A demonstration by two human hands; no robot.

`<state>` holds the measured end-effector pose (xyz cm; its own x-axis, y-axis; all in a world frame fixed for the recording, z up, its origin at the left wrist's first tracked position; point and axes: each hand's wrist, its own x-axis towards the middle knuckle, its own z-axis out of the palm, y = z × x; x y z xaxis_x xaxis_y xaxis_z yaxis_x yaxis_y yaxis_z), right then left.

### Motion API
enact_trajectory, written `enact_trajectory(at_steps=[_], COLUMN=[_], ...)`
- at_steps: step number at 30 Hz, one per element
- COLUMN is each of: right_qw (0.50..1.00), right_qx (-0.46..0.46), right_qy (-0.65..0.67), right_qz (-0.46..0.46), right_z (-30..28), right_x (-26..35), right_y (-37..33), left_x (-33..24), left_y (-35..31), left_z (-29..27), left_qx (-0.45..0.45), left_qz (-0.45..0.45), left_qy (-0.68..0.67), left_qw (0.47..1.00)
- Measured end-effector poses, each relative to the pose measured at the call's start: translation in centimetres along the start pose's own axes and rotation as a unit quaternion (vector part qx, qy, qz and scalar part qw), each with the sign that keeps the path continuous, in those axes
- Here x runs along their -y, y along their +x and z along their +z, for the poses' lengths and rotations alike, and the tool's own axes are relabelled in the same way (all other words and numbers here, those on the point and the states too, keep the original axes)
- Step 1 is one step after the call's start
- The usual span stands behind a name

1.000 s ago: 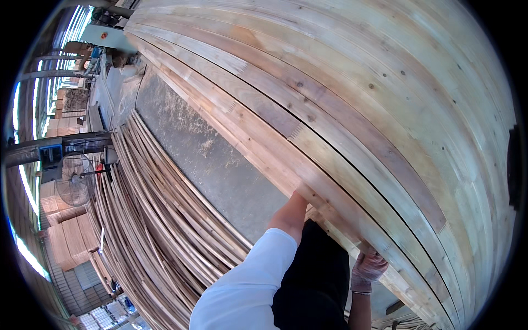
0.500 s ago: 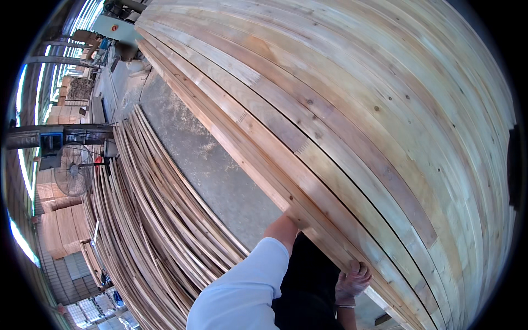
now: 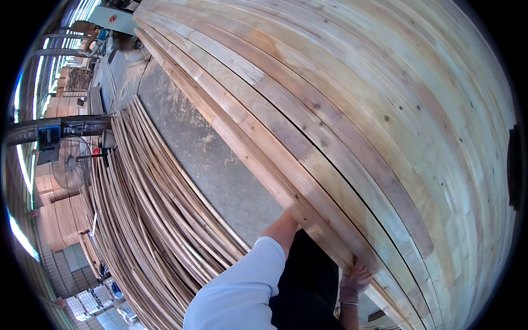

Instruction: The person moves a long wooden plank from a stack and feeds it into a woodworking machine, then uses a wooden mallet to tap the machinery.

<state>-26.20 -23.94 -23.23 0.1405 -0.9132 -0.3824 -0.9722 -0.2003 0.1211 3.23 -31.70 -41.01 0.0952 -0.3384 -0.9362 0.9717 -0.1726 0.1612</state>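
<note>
A long pale board (image 3: 263, 174) runs diagonally along the near edge of a broad wooden surface (image 3: 352, 82) made of many strips with finger joints. My left forearm, in a white sleeve, reaches to the board's near edge. There my left hand (image 3: 291, 215) passes mostly out of sight against its side and underneath, so its fingers are hidden. Lower right, my right hand (image 3: 356, 278) wears a thin glove and grips the same edge. Its fingers lie over the top of the board and look somewhat blurred.
Left of me, a large pile of thin wooden strips (image 3: 159, 203) lies along the floor (image 3: 209, 159), which carries sawdust. A standing fan (image 3: 70, 169), stacked timber (image 3: 61, 223) and a pale control box (image 3: 114, 20) stand farther off.
My right hand's curled fingers have reached farther over the board's edge. The boards appear shifted slightly in view. My left arm keeps nearly the same place.
</note>
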Motion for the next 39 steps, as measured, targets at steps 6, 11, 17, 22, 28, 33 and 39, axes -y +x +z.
enact_trajectory(at_steps=[6, 11, 17, 22, 28, 33, 39], right_qw=[0.988, 0.999, 0.976, 0.996, 0.99, 0.987, 0.972], right_qx=[0.037, -0.002, 0.211, 0.05, 0.105, 0.079, 0.057], right_qy=[0.135, 0.035, 0.007, -0.051, 0.063, 0.096, 0.129], right_qz=[-0.058, -0.039, 0.062, -0.047, -0.077, -0.104, -0.187], right_z=[-4.2, -1.3, -3.7, -1.3, -3.8, -8.6, -15.5], right_x=[2.0, 1.4, -0.3, -0.8, -1.8, -2.0, -5.8], right_y=[-0.3, 0.4, 3.9, 2.5, 3.8, 2.2, -2.7], left_x=[-0.5, -0.8, -1.1, -0.6, 3.0, 8.4, 11.9], left_y=[0.3, 0.8, -0.6, -7.7, -18.0, -22.2, -24.5], left_z=[0.3, 1.1, -0.1, -0.7, -2.6, -1.4, 4.4], left_qx=[-0.001, 0.007, 0.055, -0.009, 0.114, 0.208, 0.169], left_qz=[0.002, 0.006, 0.014, 0.006, -0.107, -0.178, -0.067], left_qy=[-0.007, -0.01, -0.015, 0.048, 0.213, 0.18, -0.084], left_qw=[1.0, 1.0, 0.998, 0.999, 0.964, 0.945, 0.98])
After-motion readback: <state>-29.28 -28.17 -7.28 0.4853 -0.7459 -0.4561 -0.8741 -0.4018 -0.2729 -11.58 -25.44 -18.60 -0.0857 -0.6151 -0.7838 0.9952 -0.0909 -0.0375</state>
